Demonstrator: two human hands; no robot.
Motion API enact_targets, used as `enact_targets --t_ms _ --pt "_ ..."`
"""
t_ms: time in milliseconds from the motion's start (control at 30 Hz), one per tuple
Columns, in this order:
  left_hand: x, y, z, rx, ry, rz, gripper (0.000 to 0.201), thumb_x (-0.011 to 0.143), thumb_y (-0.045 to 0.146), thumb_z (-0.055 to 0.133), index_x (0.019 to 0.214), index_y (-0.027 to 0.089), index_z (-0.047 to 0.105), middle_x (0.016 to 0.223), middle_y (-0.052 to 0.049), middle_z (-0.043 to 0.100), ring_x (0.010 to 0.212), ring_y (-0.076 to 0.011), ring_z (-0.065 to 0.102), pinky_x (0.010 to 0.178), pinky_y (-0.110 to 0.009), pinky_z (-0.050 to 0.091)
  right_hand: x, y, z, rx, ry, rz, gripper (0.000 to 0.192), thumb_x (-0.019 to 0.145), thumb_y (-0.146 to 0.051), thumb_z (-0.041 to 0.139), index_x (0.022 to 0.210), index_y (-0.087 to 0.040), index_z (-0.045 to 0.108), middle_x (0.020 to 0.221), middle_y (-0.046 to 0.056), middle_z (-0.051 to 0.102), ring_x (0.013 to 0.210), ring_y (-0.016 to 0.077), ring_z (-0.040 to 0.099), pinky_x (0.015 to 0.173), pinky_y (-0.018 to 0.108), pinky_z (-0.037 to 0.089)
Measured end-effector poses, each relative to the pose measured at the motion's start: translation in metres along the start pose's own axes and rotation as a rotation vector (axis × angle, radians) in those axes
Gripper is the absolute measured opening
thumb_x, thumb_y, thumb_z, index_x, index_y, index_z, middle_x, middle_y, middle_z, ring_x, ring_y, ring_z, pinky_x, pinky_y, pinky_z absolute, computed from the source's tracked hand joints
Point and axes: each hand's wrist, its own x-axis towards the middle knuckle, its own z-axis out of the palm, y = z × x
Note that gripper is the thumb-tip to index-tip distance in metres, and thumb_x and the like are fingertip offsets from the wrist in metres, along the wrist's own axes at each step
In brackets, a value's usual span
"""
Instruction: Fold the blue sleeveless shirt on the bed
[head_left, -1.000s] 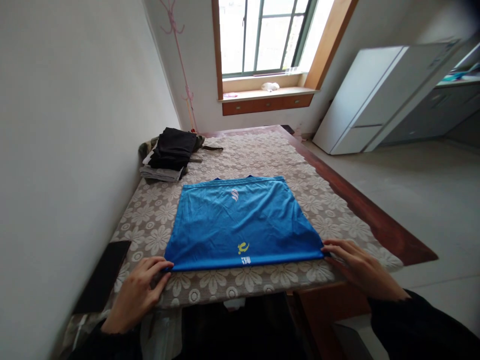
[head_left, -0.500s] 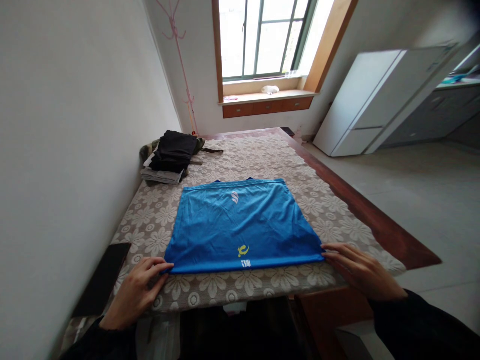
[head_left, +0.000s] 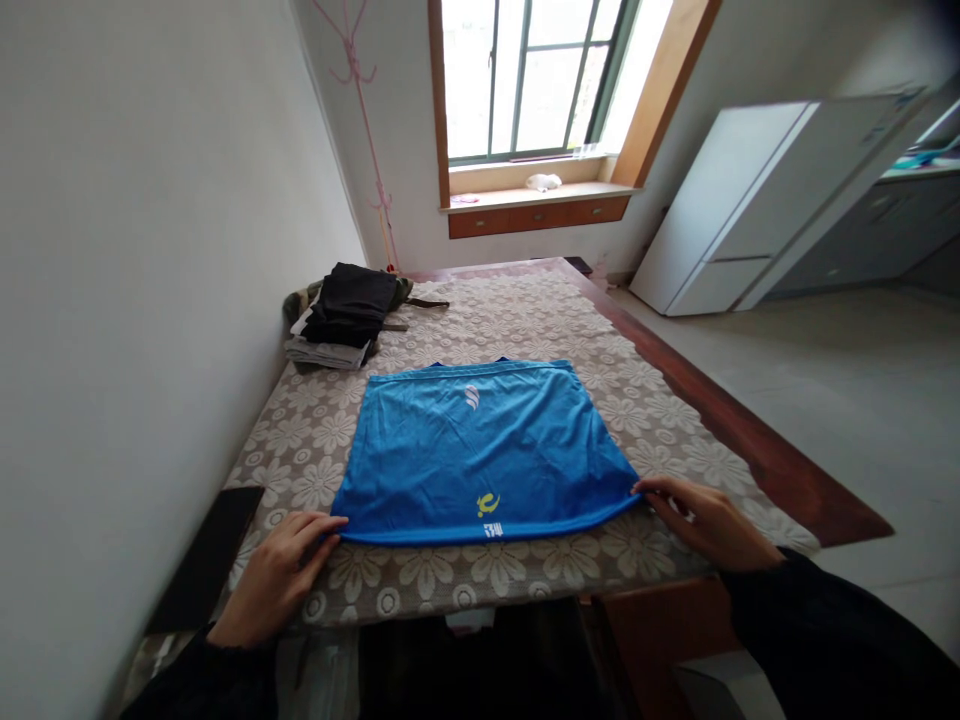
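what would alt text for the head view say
Two hands, left hand and right hand, pinch the near corners of a blue garment lying flat on a lace-covered table. A pile of dark folded clothes sits at the far left.

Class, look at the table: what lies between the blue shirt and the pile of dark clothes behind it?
Head view: only bare lace tablecloth lies between the blue shirt and the pile; they do not touch.

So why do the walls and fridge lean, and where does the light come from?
Head view: a wide lens bends the edges, tilting the white fridge; daylight from the bright, washed-out window lights the blue folded cloth; corners look soft.
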Motion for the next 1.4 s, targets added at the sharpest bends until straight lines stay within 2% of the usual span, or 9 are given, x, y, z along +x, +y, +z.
enact_targets --t_ms 300,433,600,700,800,933,1033,1167,1400 --pt "-0.003 0.003 -0.004 -0.023 -0.006 -0.007 0.028 0.085 0.022 0.056 0.110 0.025 0.069 0.109 -0.005 0.073 0.105 -0.0220 0.069 0.094 -0.033 0.056 -0.013 0.006 0.006 -0.087 0.039 -0.191 0.028 0.095 -0.029 0.063 0.122 -0.027 0.067 0.117 0.003 0.075 0.105 0.0217 0.073 0.096 0.033 0.059" --pt "-0.002 -0.002 0.001 -0.042 0.033 -0.028 0.018 0.089 0.028 0.058 0.103 0.024 0.068 0.103 -0.004 0.073 0.098 -0.0215 0.069 0.089 -0.031 0.057 -0.015 0.007 0.004 -0.062 0.039 -0.196 0.023 0.096 -0.024 0.058 0.117 -0.027 0.068 0.117 0.003 0.076 0.106 0.0212 0.073 0.095 0.034 0.060" --pt "-0.003 0.000 0.002 -0.044 0.034 -0.005 0.028 0.080 0.016 0.052 0.103 0.023 0.066 0.104 -0.005 0.072 0.099 -0.0215 0.069 0.090 -0.033 0.056 -0.014 0.003 0.004 -0.019 0.046 -0.183 0.016 0.097 -0.025 0.056 0.105 -0.026 0.070 0.115 0.005 0.077 0.101 0.0217 0.074 0.092 0.036 0.061" --pt "-0.004 0.003 0.001 -0.062 0.034 -0.033 0.022 0.083 0.020 0.054 0.102 0.023 0.066 0.103 -0.006 0.071 0.099 -0.0220 0.068 0.090 -0.033 0.056 -0.013 0.000 0.002 0.036 0.046 -0.107 0.016 0.097 -0.030 0.058 0.106 -0.025 0.070 0.112 0.006 0.077 0.097 0.0213 0.074 0.087 0.034 0.061" --pt "-0.003 0.004 0.001 -0.082 0.030 -0.065 0.017 0.088 0.029 0.058 0.102 0.022 0.065 0.103 -0.006 0.071 0.099 -0.0223 0.068 0.090 -0.034 0.056 -0.010 -0.003 -0.001 0.067 0.028 0.042 0.024 0.097 -0.043 0.058 0.106 -0.025 0.073 0.107 0.006 0.078 0.077 0.0192 0.073 0.072 0.031 0.061" --pt "-0.001 0.004 0.001 -0.093 0.020 -0.073 0.019 0.088 0.027 0.056 0.103 0.022 0.065 0.104 -0.007 0.071 0.100 -0.0224 0.067 0.091 -0.035 0.055 -0.001 -0.001 -0.003 0.072 0.029 0.188 0.037 0.093 -0.057 0.057 0.097 -0.024 0.074 0.085 0.005 0.077 0.061 0.0183 0.067 0.059 0.030 0.057" --pt "-0.001 0.006 0.001 -0.084 0.023 -0.072 0.020 0.087 0.024 0.054 0.103 0.022 0.066 0.105 -0.007 0.071 0.101 -0.0226 0.067 0.092 -0.035 0.055 0.004 0.003 -0.002 0.090 0.029 0.252 0.037 0.091 -0.058 0.059 0.095 -0.024 0.073 0.076 0.003 0.075 0.059 0.0185 0.066 0.054 0.029 0.055" --pt "-0.002 0.009 0.001 -0.060 0.035 -0.066 0.019 0.088 0.027 0.055 0.103 0.023 0.067 0.104 -0.007 0.072 0.101 -0.0235 0.068 0.092 -0.036 0.055 0.008 0.010 0.002 0.090 0.032 0.296 0.033 0.090 -0.055 0.060 0.094 -0.024 0.074 0.079 0.003 0.076 0.061 0.0196 0.068 0.050 0.027 0.053" --pt "-0.004 0.007 0.002 -0.073 0.045 -0.082 0.018 0.091 0.029 0.055 0.103 0.023 0.067 0.104 -0.007 0.072 0.100 -0.0228 0.068 0.092 -0.035 0.055 0.015 0.014 -0.002 0.126 -0.007 0.318 0.037 0.089 -0.059 0.060 0.092 -0.025 0.074 0.083 0.004 0.078 0.074 0.0238 0.073 0.062 0.030 0.059"
